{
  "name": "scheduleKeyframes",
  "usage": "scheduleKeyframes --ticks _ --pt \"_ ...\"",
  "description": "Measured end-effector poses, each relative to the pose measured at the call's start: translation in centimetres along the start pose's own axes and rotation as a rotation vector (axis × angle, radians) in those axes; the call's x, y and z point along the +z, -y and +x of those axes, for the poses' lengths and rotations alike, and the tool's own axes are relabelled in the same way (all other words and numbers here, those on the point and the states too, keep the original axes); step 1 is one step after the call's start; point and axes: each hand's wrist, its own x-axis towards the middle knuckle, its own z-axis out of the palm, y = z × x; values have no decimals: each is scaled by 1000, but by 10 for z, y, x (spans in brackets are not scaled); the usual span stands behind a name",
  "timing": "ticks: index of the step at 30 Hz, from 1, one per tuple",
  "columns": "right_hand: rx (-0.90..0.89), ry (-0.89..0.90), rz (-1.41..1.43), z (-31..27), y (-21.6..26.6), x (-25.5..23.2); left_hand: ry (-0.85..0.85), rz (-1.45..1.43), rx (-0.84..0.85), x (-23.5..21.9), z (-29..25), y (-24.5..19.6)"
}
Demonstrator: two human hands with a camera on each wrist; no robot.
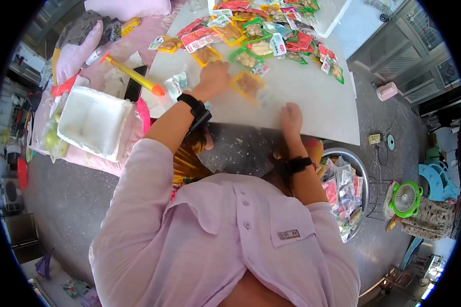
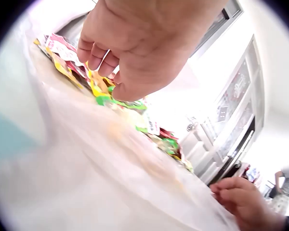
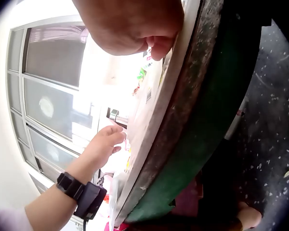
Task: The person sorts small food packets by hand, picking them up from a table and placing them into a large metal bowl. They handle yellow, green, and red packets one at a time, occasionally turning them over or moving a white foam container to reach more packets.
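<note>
My left hand [image 1: 213, 79] reaches over the pale table [image 1: 322, 107], its fingers loosely bent with nothing in them. Just right of it lies an orange-edged food packet [image 1: 248, 85], blurred, with a clear end pointing toward my right hand [image 1: 291, 122]. That right hand is at the table's near edge, fingers curled in, and no packet shows in it. In the left wrist view, the left fingers [image 2: 100, 58] hang over the packets, apart from the blurred one in front. Beyond the left hand lies another orange-edged packet [image 1: 206, 55].
A heap of red, green and yellow packets [image 1: 256, 33] covers the table's far side. To the left are a white foam box [image 1: 95, 120], a yellow toy pump [image 1: 130, 73] and a dark phone [image 1: 135, 84]. A metal basin [image 1: 364, 179] of packets stands low at the right.
</note>
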Motion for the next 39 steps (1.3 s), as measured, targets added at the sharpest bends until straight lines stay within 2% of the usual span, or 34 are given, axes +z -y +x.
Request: scheduleKeyframes --ticks 2,5,8,11,14,17,21,23,26,29,31,32,33,35,37,38,39 --pt "80 -12 54 -5 2 0 -143 190 -62 9 8 24" --pt "109 -17 133 -4 11 -2 -299 300 -21 27 26 55" --pt "100 -33 117 2 10 -3 -33 237 -71 14 42 52" --pt "50 -44 109 3 4 -2 63 280 -107 16 53 50" --pt "-20 -52 47 4 7 -5 -129 250 -106 24 60 56" --pt "51 -15 76 5 11 -7 -16 128 -166 -23 42 34" --pt "19 -38 92 6 3 -3 -196 -82 -140 -57 23 26" --pt "-5 -46 68 5 2 -4 -201 -471 -162 -58 19 34" --pt "145 1 154 5 21 -14 -158 -895 -150 -69 2 25" --pt "486 25 651 4 45 -25 -51 -1282 -56 -75 -25 -1" --pt "156 272 784 -1 -27 3 56 -1463 21 -74 -44 -18" --pt "206 383 898 -3 -30 1 117 -1508 60 -74 -52 -27" --pt "269 491 1000 -4 -31 -2 177 -1552 100 -73 -60 -35" --pt "862 666 1280 -6 44 -44 304 -1632 261 -67 -74 -47" --pt "925 735 1498 -24 53 -53 375 -1604 446 -55 -79 -55" --pt "956 770 1609 -30 54 -55 417 -1588 477 -50 -81 -56" --pt "899 771 1614 -34 52 -58 458 -1571 508 -45 -82 -57"
